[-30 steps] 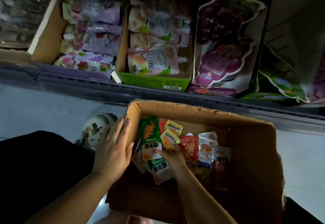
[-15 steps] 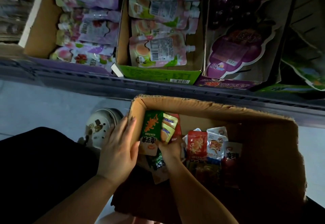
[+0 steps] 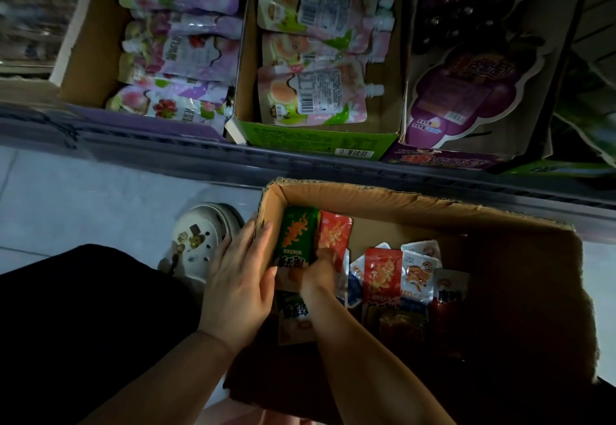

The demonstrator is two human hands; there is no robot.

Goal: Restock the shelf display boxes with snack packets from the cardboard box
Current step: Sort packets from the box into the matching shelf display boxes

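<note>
- Snack packets stand upright at the left end of the cardboard box, green and red side by side.
- My right hand pinches their lower ends, grip curled round them.
- My left hand lies flat, fingers straight, against the box wall.
- Light, glossy film, probably slippery; the flat sealed edges seem the surest hold.

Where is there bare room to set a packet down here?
Cardboard box: bare floor by the far wall, right of the red packet, behind the standing packets. Green display box: a bare strip right of the pouches. Crowded: the purple display box, and the cardboard box's left end around the left hand and right hand.
</note>
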